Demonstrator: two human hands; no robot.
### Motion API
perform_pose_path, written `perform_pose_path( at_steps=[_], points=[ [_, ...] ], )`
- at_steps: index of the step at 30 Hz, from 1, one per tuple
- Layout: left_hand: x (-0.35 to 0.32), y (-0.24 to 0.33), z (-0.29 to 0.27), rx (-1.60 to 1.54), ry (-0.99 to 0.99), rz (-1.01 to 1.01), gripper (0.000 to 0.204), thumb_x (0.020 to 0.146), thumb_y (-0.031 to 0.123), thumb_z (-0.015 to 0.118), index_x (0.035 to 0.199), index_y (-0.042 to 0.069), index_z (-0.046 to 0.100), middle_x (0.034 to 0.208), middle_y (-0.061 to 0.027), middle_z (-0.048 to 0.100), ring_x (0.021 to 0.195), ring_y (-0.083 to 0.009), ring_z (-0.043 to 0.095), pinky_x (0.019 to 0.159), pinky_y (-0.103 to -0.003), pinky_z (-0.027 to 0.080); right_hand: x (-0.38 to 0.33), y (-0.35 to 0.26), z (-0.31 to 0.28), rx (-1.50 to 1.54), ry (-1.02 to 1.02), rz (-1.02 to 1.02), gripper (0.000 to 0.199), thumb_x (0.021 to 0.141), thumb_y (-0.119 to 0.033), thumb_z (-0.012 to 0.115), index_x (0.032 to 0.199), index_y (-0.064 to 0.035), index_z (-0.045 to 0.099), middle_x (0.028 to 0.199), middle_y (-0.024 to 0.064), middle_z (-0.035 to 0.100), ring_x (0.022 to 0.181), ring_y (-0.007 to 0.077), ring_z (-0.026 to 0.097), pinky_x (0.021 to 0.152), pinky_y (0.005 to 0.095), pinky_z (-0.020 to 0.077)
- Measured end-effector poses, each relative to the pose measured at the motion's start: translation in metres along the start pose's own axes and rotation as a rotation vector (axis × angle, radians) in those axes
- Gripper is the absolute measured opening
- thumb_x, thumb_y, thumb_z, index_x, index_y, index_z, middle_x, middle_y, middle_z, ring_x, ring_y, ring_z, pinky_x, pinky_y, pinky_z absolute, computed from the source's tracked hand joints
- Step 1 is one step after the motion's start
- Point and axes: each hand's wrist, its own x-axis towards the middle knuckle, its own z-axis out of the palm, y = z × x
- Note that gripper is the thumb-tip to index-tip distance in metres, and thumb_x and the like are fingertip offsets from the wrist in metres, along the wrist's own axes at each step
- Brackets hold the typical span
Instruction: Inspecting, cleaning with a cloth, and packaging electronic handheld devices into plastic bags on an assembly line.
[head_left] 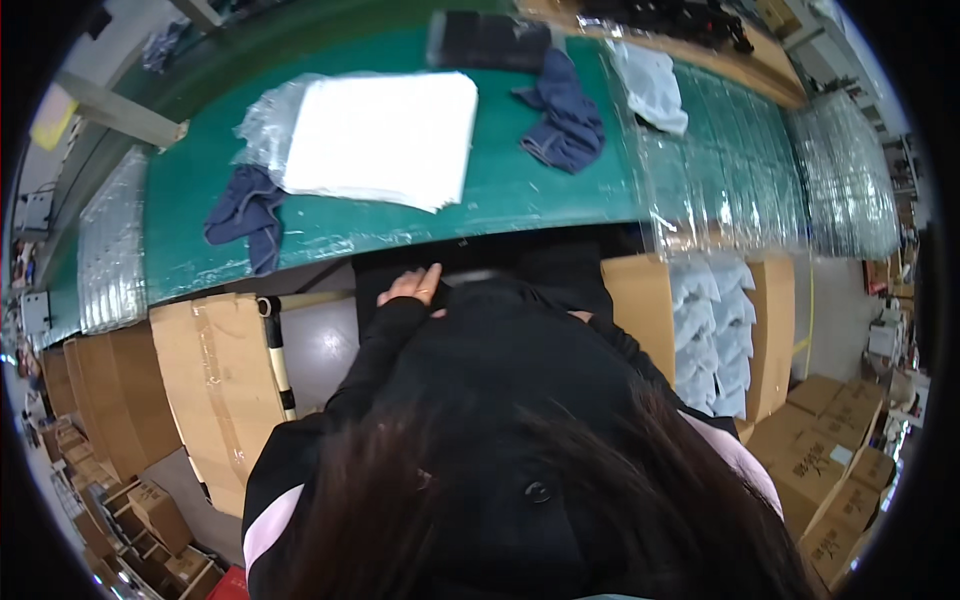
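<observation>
My left hand [412, 288] lies on my dark-clothed lap just under the table edge, its fingers stretched out with nothing in them. Only a sliver of my right hand [581, 316] shows at the cuff of my black sleeve, low against my lap; its fingers are hidden. Beyond my hands, a stack of white sheets [383, 140] rests on the green table [400, 230]. Crumpled clear plastic [268, 125] sits against its left side. One dark blue cloth [247, 215] lies by the stack's lower left corner, and another dark blue cloth [568, 118] lies to its right.
An open carton [640, 310] with several pale wrapped packets [712, 340] stands at my right. Clear plastic sleeves [715, 170] cover the table's right part. A cardboard box [215, 390] and a pole frame [277, 350] are at my left. A black flat object [488, 42] lies at the back.
</observation>
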Motion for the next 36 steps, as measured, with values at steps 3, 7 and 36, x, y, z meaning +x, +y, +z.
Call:
perform_pose_path(
  at_steps=[3,7,36],
  points=[
    [0.052,0.025,0.006,-0.037,-0.683,-0.078,0.034,0.086,0.039,0.052,0.109,0.014,0.057,0.103,-0.0120,0.061,0.098,-0.0265,0.059,0.088,-0.043,0.042,0.035,-0.021,-0.013,-0.097,-0.049,-0.012,0.044,0.081,-0.031,0.061,0.115,-0.0028,0.055,0.105,0.0174,0.059,0.095,0.0312,0.058,0.083,0.0376,0.0471],
    [0.068,0.032,-0.011,-0.102,-0.379,-0.190,0.028,0.085,0.036,0.052,0.100,0.013,0.059,0.101,-0.0118,0.062,0.096,-0.0292,0.059,0.082,-0.041,0.046,0.047,-0.054,-0.046,-0.211,-0.078,-0.019,0.045,0.082,-0.033,0.061,0.116,-0.0029,0.055,0.104,0.0172,0.059,0.095,0.0309,0.058,0.083,0.0373,0.0471],
    [0.010,-0.110,-0.194,0.082,0.326,-0.681,0.080,0.077,0.051,0.058,0.143,0.023,0.023,0.149,-0.0148,0.017,0.138,-0.0319,0.011,0.108,-0.054,0.007,-0.263,-0.226,-0.254,0.087,0.318,-1.349,0.036,0.080,-0.031,0.061,0.112,-0.0156,0.055,0.071,0.0093,0.051,0.052,0.0223,0.044,0.045,0.0359,0.0312]
  ],
)
